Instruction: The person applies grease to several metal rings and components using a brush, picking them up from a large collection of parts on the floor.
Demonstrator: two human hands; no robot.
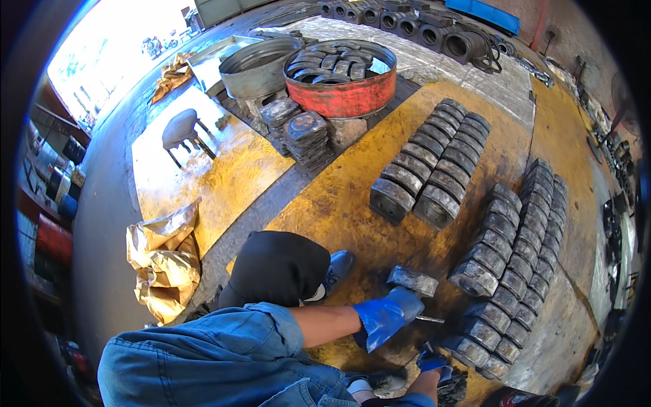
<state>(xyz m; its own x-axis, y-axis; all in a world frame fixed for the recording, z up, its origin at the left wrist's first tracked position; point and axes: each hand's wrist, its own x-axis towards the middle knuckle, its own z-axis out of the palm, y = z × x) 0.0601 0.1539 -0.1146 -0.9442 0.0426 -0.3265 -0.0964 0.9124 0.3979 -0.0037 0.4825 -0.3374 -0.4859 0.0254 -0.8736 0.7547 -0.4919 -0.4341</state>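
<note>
My left hand (pixel 391 316), in a blue rubber glove, reaches out from a rolled denim sleeve. Its fingers close on the near side of a grey, worn metal block (pixel 413 281) above the stained yellow floor plate. A thin metal rod (pixel 430 319) sticks out to the right, just below that glove; its other end is hidden. Lower down, close to my shoes, is my right hand (pixel 434 365), also gloved in blue. Its fingers look curled, and what they hold is dark and hard to make out.
Rows of similar rounded metal blocks (pixel 512 264) line the right side, with a double row (pixel 434 159) ahead. Farther off stand a red round tub (pixel 342 98) of dark parts, a grey tub (pixel 254 80) and stacked plates (pixel 306 136). Left are a stool (pixel 182 129) and brown sacks (pixel 165 261).
</note>
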